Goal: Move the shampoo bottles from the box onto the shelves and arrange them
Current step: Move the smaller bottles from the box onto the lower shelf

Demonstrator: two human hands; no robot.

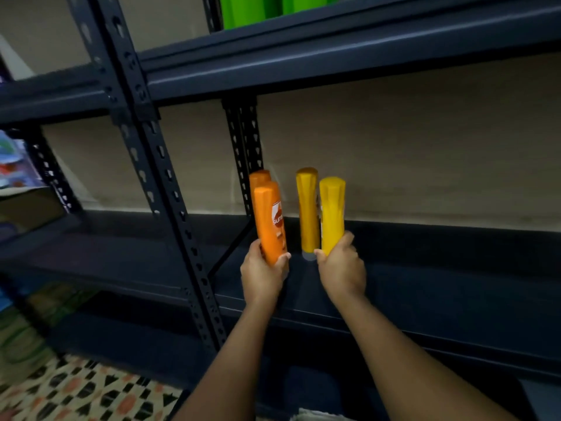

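Note:
My left hand [263, 270] grips the lower end of an orange shampoo bottle [269, 218], held upright over the dark shelf [425, 284]. A second orange bottle [258, 177] stands right behind it, mostly hidden. My right hand [341, 267] grips the lower end of a yellow bottle [332, 215], also upright. Just left of it and a little further back, a darker yellow bottle [307, 209] stands on the shelf on its grey cap. The box is out of sight.
Green bottles [258, 9] stand on the shelf above. A dark perforated upright post [170, 189] rises left of my hands, and a second shelf unit extends beyond it. Colourful packages [15, 162] sit at the far left. A patterned floor [76, 387] lies below.

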